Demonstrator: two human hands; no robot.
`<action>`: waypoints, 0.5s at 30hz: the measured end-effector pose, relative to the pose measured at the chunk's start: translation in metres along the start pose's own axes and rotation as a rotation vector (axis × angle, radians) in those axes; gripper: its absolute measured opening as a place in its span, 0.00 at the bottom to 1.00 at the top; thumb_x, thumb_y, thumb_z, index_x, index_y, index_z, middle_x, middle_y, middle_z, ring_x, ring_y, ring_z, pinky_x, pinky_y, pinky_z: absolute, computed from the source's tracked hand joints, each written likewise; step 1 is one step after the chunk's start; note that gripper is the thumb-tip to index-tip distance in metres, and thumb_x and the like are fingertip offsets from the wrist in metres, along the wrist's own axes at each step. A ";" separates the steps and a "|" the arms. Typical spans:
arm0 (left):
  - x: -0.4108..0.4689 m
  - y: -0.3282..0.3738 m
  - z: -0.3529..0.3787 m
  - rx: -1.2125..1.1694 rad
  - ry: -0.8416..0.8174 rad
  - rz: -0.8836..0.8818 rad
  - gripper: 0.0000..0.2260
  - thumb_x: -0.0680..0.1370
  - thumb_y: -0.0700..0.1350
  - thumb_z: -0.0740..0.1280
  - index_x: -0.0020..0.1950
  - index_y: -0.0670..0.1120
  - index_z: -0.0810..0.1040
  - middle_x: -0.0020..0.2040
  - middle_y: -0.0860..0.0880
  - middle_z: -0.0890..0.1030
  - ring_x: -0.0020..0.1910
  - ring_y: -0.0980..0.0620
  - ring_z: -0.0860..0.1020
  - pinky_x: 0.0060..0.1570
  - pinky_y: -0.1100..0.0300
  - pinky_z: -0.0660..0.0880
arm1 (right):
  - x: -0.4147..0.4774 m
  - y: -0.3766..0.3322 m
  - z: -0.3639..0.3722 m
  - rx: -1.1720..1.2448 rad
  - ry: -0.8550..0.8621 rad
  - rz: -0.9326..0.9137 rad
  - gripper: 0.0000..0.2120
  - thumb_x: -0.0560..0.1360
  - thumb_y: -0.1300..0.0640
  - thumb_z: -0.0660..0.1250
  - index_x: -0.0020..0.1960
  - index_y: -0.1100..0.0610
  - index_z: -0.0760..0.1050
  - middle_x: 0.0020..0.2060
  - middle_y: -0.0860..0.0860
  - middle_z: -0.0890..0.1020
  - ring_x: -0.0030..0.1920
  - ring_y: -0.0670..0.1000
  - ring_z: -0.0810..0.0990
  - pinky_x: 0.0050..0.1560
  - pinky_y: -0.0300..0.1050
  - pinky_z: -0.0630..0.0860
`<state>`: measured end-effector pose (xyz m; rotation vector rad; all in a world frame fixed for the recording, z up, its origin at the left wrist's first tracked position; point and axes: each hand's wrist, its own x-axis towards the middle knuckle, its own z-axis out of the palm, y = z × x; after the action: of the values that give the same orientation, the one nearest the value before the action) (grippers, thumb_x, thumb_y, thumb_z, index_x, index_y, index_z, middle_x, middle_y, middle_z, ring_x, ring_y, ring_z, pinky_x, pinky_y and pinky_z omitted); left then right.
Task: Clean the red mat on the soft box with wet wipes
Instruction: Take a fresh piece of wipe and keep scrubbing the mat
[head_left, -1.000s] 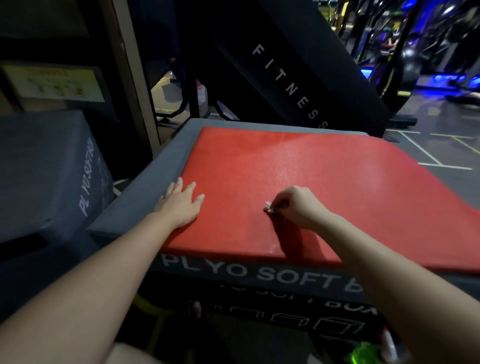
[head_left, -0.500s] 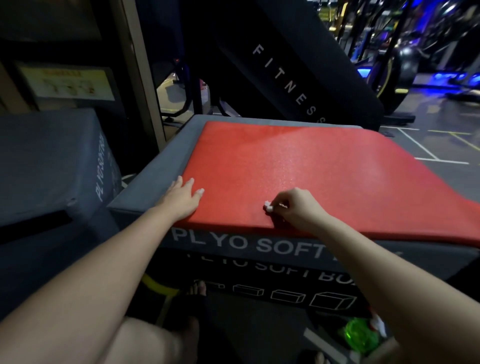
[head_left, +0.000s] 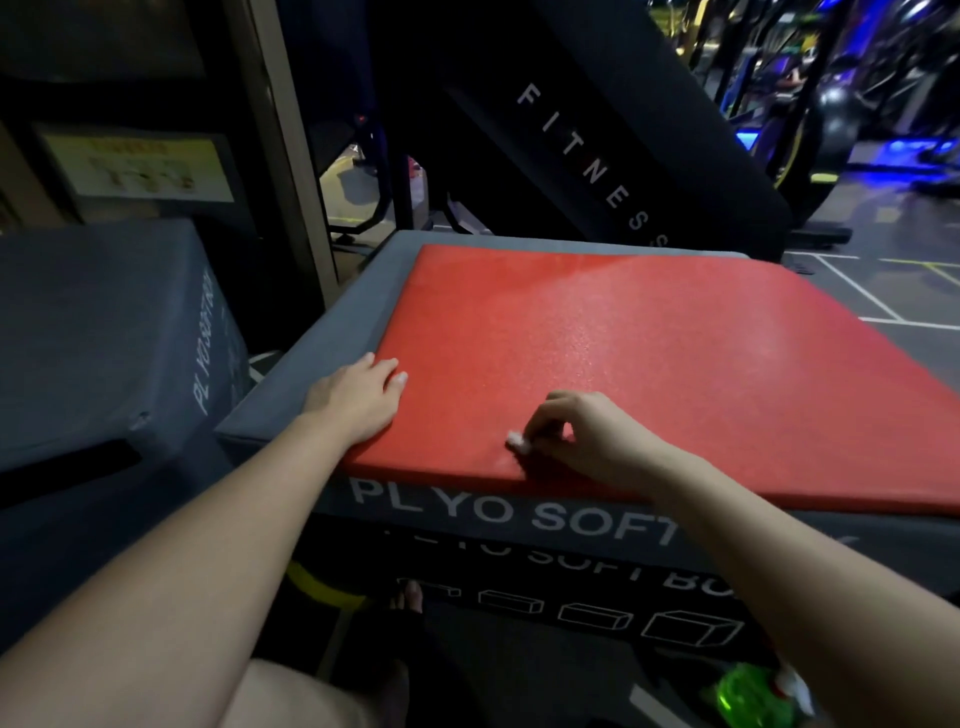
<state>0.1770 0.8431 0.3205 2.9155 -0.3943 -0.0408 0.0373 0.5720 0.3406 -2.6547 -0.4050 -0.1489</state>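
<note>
Head view: red mat (head_left: 623, 364) flat atop grey soft box (head_left: 332, 332). Left hand (head_left: 358, 400) flat, fingers straight, at mat's near-left corner. Right hand (head_left: 587, 436) pinching small white wet wipe (head_left: 518, 442) against mat's near edge. Hands apart.

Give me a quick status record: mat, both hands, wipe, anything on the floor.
mat: red mat lies on the grey soft box
left hand: left hand flat on the mat's near left corner, fingers straight
right hand: right hand pinches a small white wipe against the mat near its front edge
floor: green object lower right, too blurred to identify
</note>
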 end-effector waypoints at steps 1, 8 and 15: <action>0.004 -0.001 0.000 0.017 -0.004 0.002 0.25 0.85 0.62 0.48 0.81 0.57 0.61 0.83 0.50 0.58 0.79 0.44 0.62 0.73 0.45 0.63 | 0.008 0.009 0.001 -0.005 0.041 0.050 0.05 0.75 0.50 0.72 0.48 0.51 0.83 0.44 0.47 0.80 0.44 0.48 0.80 0.46 0.40 0.76; 0.037 0.003 0.002 -0.023 0.014 0.037 0.23 0.85 0.60 0.50 0.79 0.60 0.65 0.82 0.51 0.61 0.79 0.46 0.63 0.74 0.46 0.64 | 0.036 0.024 -0.019 -0.003 -0.095 0.201 0.09 0.72 0.43 0.73 0.48 0.47 0.84 0.41 0.45 0.85 0.41 0.45 0.81 0.41 0.41 0.75; 0.081 0.001 -0.002 -0.048 0.004 0.041 0.24 0.85 0.61 0.50 0.81 0.58 0.63 0.82 0.51 0.60 0.79 0.46 0.62 0.74 0.45 0.64 | 0.070 0.034 -0.015 -0.044 -0.074 0.145 0.08 0.75 0.48 0.71 0.49 0.51 0.83 0.45 0.49 0.84 0.45 0.48 0.81 0.47 0.43 0.76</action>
<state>0.2547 0.8210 0.3223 2.8593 -0.4460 -0.0372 0.1134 0.5542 0.3521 -2.7278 -0.2341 -0.0149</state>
